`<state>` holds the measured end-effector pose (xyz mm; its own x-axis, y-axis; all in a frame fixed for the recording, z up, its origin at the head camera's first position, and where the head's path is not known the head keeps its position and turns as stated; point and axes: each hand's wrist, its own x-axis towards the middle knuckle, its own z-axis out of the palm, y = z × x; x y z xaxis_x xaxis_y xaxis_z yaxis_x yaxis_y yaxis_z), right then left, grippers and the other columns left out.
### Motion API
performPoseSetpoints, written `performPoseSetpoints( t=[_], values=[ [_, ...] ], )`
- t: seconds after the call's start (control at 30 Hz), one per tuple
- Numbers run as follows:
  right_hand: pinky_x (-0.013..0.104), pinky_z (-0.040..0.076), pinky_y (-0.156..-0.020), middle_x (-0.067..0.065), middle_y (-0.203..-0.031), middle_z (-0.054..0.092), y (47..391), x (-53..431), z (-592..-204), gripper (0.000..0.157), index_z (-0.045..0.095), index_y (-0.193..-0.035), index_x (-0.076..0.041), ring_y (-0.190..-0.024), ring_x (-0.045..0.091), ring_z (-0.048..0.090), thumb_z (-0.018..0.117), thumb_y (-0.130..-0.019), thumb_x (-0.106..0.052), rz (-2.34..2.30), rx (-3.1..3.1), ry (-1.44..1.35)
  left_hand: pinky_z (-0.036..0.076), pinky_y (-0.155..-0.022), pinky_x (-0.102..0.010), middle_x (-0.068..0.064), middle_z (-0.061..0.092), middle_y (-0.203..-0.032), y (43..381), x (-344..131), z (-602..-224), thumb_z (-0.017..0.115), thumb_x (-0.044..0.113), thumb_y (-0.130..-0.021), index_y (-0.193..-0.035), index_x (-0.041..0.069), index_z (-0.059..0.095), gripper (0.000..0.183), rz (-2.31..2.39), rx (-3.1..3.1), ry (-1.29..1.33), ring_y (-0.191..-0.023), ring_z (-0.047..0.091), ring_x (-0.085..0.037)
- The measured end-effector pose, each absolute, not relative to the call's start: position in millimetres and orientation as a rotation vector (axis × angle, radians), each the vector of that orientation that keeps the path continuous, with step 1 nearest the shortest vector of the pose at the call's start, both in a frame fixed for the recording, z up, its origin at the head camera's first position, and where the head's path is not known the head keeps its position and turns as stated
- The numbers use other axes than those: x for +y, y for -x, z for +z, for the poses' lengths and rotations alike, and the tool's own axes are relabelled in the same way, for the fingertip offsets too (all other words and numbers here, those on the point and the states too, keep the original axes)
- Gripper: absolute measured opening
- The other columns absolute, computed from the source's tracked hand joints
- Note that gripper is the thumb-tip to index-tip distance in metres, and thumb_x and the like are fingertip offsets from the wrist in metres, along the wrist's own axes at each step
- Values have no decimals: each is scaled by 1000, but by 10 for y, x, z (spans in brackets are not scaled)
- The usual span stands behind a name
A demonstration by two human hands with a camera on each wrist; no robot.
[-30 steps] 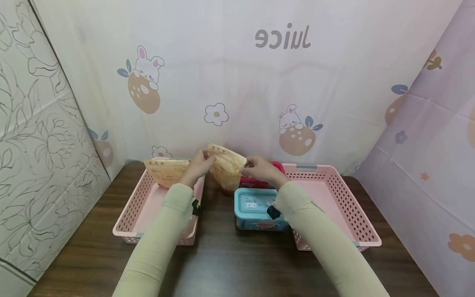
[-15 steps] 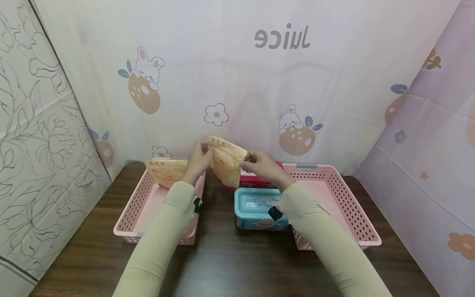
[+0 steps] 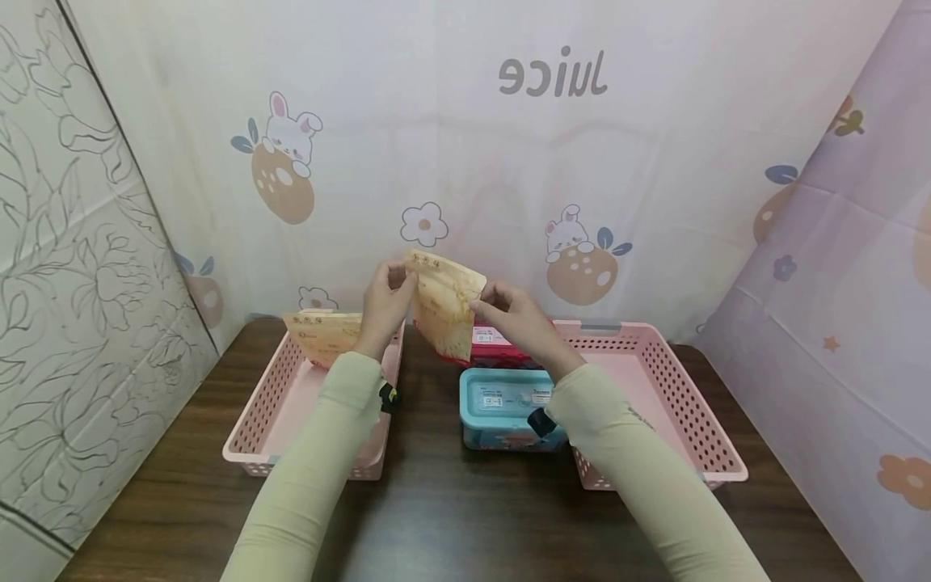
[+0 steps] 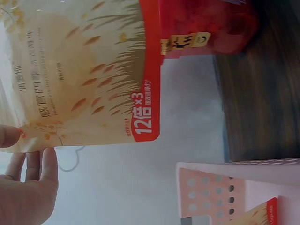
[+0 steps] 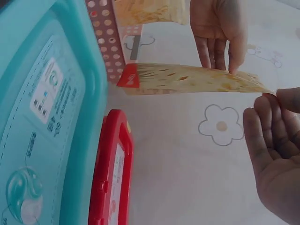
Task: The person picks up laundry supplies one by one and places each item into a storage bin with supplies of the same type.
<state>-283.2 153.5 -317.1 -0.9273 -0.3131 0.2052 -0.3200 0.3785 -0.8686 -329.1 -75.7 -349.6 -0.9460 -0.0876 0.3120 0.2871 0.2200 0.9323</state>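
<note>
Between both hands hangs a cream-coloured pouch (image 3: 445, 305) with wheat print and a red bottom band, held up off the table. My left hand (image 3: 384, 305) pinches its left edge between thumb and fingers, as the left wrist view of the pouch (image 4: 89, 70) shows. On the other edge, my right hand (image 3: 518, 319) pinches a corner; the right wrist view shows the thumb and forefinger meeting there. Seen edge-on in that view, the pouch (image 5: 187, 78) looks thin and flat. A second, similar pouch (image 3: 323, 335) stands in the left pink basket (image 3: 250, 420).
A teal lidded box (image 3: 502, 400) sits on the dark wooden table (image 3: 444, 517), with a red box (image 3: 494, 343) behind it. To the right is another pink basket (image 3: 691, 404). A printed curtain (image 3: 465, 162) hangs behind the table.
Both hands have raised the pouch from near the tabletop beside the red box. More of the red box now shows. The baskets and the teal box have stayed put.
</note>
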Motion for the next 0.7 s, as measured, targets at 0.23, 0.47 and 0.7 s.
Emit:
performPoseSetpoints(
  t=[0.23,0.47,0.7],
  values=[
    [42,55,-93,10,-110,63,2787,1550,-3121,25,60,-108,-6,-103,25,63,65,-99,-30,1714,-2481,-619,47,-102,-37,-13,57,-125,3251,-748,-3417,60,27,-100,-129,4,55,37,-1802,-2130,202,-117,54,-28],
    [48,53,-95,14,-107,61,2762,1603,-3082,27,59,-109,-3,-102,26,63,64,-100,-28,1766,-2417,-587,48,-100,-37,-11,61,-120,3186,-754,-3375,64,26,-99,-124,3,58,35,-1812,-2100,222,-112,57,-25],
    [42,55,-92,13,-108,61,2751,1656,-3057,29,59,-113,-2,-100,27,63,63,-101,-29,1792,-2359,-551,50,-93,-37,-6,65,-115,3050,-842,-3295,69,34,-96,-120,8,63,36,-1832,-2104,251,-106,59,-20]
  ],
)
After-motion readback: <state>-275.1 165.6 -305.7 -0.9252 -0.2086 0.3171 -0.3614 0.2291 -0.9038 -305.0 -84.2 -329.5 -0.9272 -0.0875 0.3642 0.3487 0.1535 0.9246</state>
